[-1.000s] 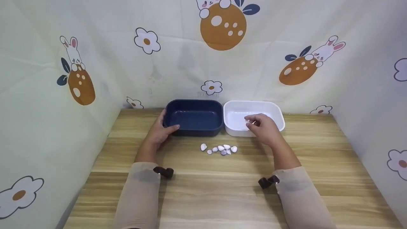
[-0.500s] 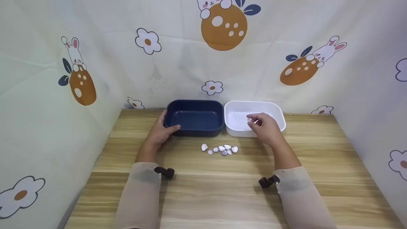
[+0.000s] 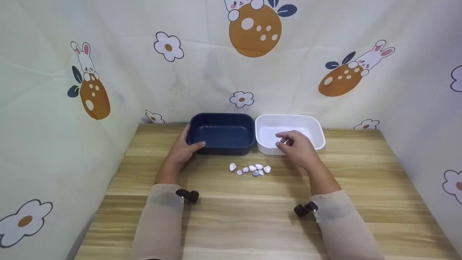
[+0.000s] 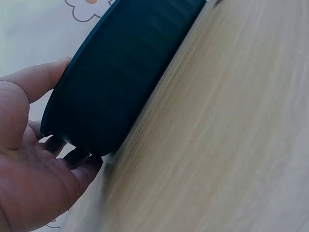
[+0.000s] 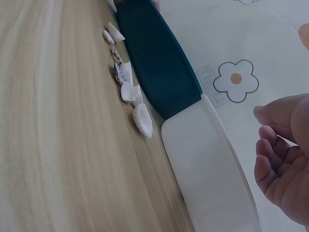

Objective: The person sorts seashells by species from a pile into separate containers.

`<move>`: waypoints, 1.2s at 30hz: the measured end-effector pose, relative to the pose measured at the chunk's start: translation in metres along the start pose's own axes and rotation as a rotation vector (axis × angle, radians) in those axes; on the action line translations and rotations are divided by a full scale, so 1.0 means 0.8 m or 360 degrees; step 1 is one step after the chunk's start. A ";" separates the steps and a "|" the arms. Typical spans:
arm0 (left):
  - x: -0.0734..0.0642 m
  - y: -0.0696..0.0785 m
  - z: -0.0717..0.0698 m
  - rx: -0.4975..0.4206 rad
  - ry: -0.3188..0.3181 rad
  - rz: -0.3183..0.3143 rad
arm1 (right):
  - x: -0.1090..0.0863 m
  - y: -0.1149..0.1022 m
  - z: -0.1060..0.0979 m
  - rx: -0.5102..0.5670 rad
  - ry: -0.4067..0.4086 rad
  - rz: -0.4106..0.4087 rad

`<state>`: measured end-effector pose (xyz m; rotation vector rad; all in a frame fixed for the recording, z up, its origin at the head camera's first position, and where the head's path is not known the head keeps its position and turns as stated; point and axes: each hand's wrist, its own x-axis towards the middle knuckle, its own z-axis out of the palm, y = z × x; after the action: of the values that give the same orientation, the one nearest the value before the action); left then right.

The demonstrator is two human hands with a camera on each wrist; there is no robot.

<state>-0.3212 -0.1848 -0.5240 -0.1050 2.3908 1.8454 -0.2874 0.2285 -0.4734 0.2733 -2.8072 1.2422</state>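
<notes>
My left hand [image 3: 182,148] grips the left end of a dark blue plastic box [image 3: 221,150]. Its thumb lies over the front rim, and in the left wrist view the fingers [image 4: 89,169] curl about the box's lower corner. Above a white box [image 3: 314,124] hovers my right hand [image 3: 297,148], thumb and forefinger apart; in the right wrist view nothing shows between them. Several seashells [image 3: 252,168] lie in a loose cluster on the table in front of the boxes. No shell is visible inside either box, though the right hand hides part of the white one.
Both boxes stand side by side at the back edge of the wooden table [image 3: 238,224]. A patterned cloth [image 3: 202,79] hangs behind and along both sides. A dark wrist camera [image 3: 305,208] sits on each sleeve.
My right hand has shifted slightly left over the white box, and its thumb and forefinger have spread a little. The left hand, boxes and shells stay as they were.
</notes>
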 end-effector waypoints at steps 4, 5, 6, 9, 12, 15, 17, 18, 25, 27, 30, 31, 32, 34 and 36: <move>0.000 0.001 0.000 -0.0004 -0.0001 0.0004 | -0.008 -0.003 0.008 0.0021 -0.0108 -0.0023; 0.000 0.001 -0.001 -0.0012 -0.0006 0.0011 | -0.010 -0.003 0.011 0.0034 -0.0155 -0.0025; -0.001 0.001 -0.001 -0.0020 -0.0007 0.0016 | -0.012 -0.004 0.014 0.0045 -0.0203 -0.0026; 0.000 0.000 -0.001 -0.0038 -0.0020 0.0029 | -0.016 -0.002 0.022 0.0047 -0.0320 -0.0049; 0.002 0.000 -0.002 -0.0053 -0.0028 0.0029 | -0.017 0.001 0.026 0.0030 -0.0389 -0.0080; 0.004 0.000 -0.002 -0.0052 -0.0029 0.0010 | -0.018 0.002 0.029 0.0011 -0.0440 -0.0089; 0.004 0.000 -0.001 -0.0057 -0.0029 0.0020 | -0.019 0.003 0.029 0.0008 -0.0481 -0.0091; 0.004 0.000 -0.001 -0.0057 -0.0029 0.0015 | -0.019 0.004 0.030 0.0010 -0.0499 -0.0087; -0.002 0.002 0.000 -0.0049 -0.0020 0.0033 | -0.021 0.008 0.033 0.0046 -0.0589 -0.0078; -0.002 0.002 0.000 -0.0035 -0.0016 0.0032 | -0.021 0.010 0.034 0.0046 -0.0612 -0.0086; -0.002 0.002 0.000 -0.0026 -0.0014 0.0023 | -0.020 0.014 0.036 0.0034 -0.0633 -0.0108; -0.002 0.002 0.000 -0.0026 -0.0012 0.0022 | -0.019 0.015 0.036 0.0024 -0.0638 -0.0119; -0.002 0.003 0.000 -0.0031 -0.0011 0.0018 | -0.019 0.017 0.037 0.0010 -0.0642 -0.0138; -0.003 0.003 0.000 -0.0042 -0.0008 0.0017 | -0.018 0.021 0.039 -0.0024 -0.0654 -0.0183; -0.004 0.003 0.000 -0.0051 -0.0014 0.0016 | -0.017 0.024 0.041 -0.0052 -0.0665 -0.0236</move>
<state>-0.3185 -0.1844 -0.5213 -0.0878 2.3608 1.8849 -0.2772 0.2188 -0.5112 0.8108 -3.0651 1.2260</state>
